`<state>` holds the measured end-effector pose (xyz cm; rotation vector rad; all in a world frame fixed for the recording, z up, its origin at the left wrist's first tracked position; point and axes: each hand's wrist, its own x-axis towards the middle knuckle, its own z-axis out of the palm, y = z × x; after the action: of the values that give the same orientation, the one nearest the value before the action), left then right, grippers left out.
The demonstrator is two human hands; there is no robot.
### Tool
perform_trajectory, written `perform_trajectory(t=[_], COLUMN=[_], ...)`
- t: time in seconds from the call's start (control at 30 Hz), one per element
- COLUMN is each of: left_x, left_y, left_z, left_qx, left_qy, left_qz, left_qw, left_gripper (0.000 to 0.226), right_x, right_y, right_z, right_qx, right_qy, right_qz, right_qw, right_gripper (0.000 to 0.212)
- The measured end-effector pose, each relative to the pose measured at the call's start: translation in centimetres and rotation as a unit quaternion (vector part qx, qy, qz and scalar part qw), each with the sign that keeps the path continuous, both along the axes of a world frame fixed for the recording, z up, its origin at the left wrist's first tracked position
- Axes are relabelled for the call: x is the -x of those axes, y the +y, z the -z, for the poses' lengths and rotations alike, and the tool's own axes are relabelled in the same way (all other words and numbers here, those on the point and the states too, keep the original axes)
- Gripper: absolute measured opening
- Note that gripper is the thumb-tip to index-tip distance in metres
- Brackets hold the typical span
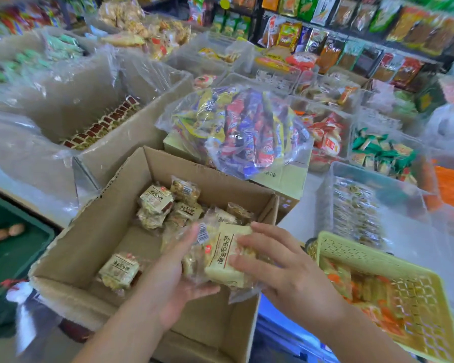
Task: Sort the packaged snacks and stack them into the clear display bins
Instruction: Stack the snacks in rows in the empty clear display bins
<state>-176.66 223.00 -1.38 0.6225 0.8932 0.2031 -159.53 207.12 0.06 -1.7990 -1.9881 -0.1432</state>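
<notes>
Over an open cardboard box (110, 226) I hold a small stack of cream-coloured snack packets (220, 260) between both hands. My left hand (176, 281) cups the stack from below and the left, palm up. My right hand (281, 268) presses on the top packet with spread, nearly straight fingers. More of the same packets (157, 203) lie loose at the far end of the box, and one packet (119, 271) lies near its left wall. A clear display bin (351, 179) with rows of packets stands to the right.
A yellow plastic basket (393, 286) of orange snacks sits at lower right. A clear bag of mixed colourful snacks (236, 132) rests on a box behind. A plastic-lined carton (131, 132) stands at left, a green crate (16, 244) at lower left, hanging packets on the back shelves.
</notes>
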Motion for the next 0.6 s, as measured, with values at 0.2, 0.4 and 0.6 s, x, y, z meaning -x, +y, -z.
perform_trajectory(t=[0.2,0.4,0.6], left_x=[-4.9,-11.8,-16.3], left_y=[-7.2,-14.6,-20.1], left_z=[-0.6,-1.6,-1.9], left_qx=[-0.028,-0.024,-0.057], left_qy=[-0.017,-0.009,-0.009], left_qz=[-0.034,-0.145,-0.147], left_qw=[0.999,0.989,0.987], left_gripper=[0.071,0.071,0.076], right_x=[-5.1,-12.4,-18.7], right_y=[-5.5,-14.0,-21.6], right_z=[0.0,1.0,1.8], right_qx=[-0.047,-0.086,-0.072], right_qy=[0.083,0.083,0.113], right_qz=[-0.002,0.084,0.153], right_qw=[0.995,0.989,0.979], right_gripper=[0.075,0.048,0.051])
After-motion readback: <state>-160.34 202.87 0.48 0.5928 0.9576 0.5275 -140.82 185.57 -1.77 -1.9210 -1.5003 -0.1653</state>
